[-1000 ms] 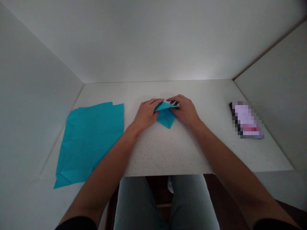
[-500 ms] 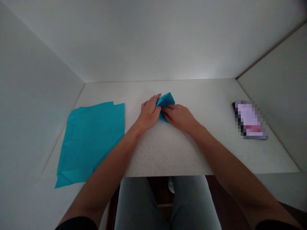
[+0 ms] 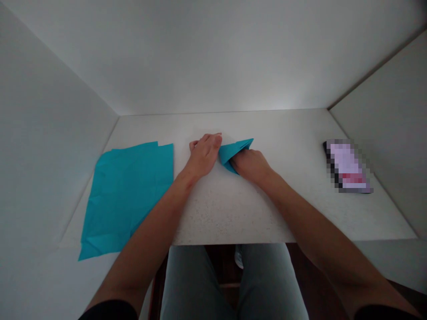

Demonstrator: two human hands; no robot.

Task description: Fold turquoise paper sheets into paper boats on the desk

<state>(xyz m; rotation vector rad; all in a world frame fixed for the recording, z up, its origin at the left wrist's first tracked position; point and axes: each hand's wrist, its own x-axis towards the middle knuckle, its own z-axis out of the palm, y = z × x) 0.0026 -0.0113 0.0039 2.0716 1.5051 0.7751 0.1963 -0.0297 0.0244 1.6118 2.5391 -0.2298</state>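
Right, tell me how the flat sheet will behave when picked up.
The sheet will probably be light, since it looks like thin paper. It will likely sag or flop if lifted by one corner, being wide and seemingly a thin layer. Pushed from an edge, it may buckle along the creases that cross it.

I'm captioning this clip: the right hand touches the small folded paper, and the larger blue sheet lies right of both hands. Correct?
No: the larger blue sheet lies left of the left hand and the right hand, as the head view shows. The right hand does touch the small folded paper.
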